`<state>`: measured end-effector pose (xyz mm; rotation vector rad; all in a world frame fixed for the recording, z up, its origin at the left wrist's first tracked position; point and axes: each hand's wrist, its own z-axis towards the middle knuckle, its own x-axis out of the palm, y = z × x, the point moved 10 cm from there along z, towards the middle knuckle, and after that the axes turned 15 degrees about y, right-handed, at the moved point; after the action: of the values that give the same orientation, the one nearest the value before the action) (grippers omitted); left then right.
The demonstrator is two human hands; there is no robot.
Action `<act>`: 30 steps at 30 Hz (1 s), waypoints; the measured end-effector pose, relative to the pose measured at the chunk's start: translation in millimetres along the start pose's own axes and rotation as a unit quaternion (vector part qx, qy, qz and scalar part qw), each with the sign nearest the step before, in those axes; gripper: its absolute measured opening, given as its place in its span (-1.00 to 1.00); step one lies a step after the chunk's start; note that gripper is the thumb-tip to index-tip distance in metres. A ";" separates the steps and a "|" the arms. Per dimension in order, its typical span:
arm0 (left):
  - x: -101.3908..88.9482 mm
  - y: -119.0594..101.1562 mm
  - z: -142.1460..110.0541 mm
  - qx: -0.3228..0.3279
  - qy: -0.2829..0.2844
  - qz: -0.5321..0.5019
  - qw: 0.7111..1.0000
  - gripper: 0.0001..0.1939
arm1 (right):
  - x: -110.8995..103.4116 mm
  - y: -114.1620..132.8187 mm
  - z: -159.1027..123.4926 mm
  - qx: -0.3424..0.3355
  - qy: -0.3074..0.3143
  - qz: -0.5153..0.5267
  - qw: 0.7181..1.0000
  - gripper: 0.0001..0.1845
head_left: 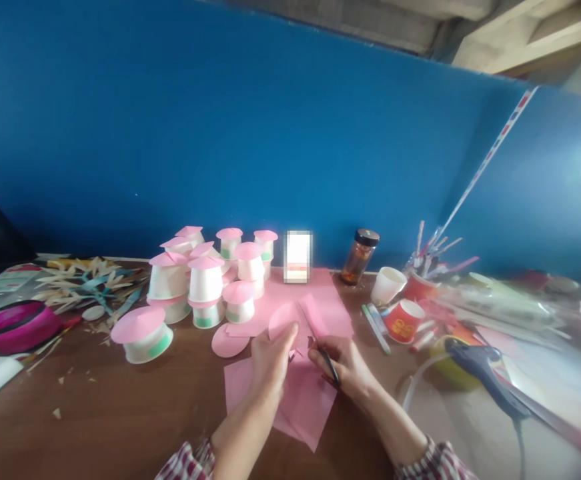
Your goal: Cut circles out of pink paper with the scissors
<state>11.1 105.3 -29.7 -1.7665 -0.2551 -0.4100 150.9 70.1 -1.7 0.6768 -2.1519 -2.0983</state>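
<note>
My left hand (pixel 268 363) is closed on a round piece of pink paper (pixel 281 320), its thumb lying on top. My right hand (pixel 349 368) grips a pair of scissors (pixel 329 367) by the dark handle; the blades are hard to make out against the paper. A strip of pink paper (pixel 312 316) stands up beside the circle, near the scissors. Under both hands lie loose pink sheets (pixel 313 417), and a larger pink sheet (pixel 337 303) spreads behind. Another pink disc (pixel 229 342) rests flat just left of my left hand.
White paper cups (pixel 206 281) with pink cone tops cluster at left, some stacked. A capped jar (pixel 360 257), a red paper cup (pixel 405 321), markers (pixel 376 327) and a glue gun (pixel 490 377) with a cord stand at right. Paper scraps (pixel 95 287) lie far left.
</note>
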 end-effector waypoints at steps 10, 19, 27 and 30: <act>-1.2 -10.1 -1.5 0.023 -0.010 0.063 0.998 -0.63 | 1.9 -1.7 0.4 -0.005 0.004 0.049 0.999 -0.70; -0.7 -6.6 -0.9 0.014 -0.003 0.052 0.999 -0.60 | 0.4 2.0 0.2 -0.002 -0.003 0.020 1.000 -0.71; 1.4 -6.0 -5.3 0.008 -0.010 0.047 0.999 -0.66 | 3.4 1.4 -0.1 0.007 -0.009 0.055 0.998 -0.71; 1.0 -7.4 -8.0 0.007 -0.021 0.054 0.998 -0.71 | 5.0 -5.8 0.6 0.023 -0.013 0.085 0.996 -0.62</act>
<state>8.0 99.3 -21.1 -1.7686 -0.1915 -0.2936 147.7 69.1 -8.7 0.4550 -2.1914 -1.9880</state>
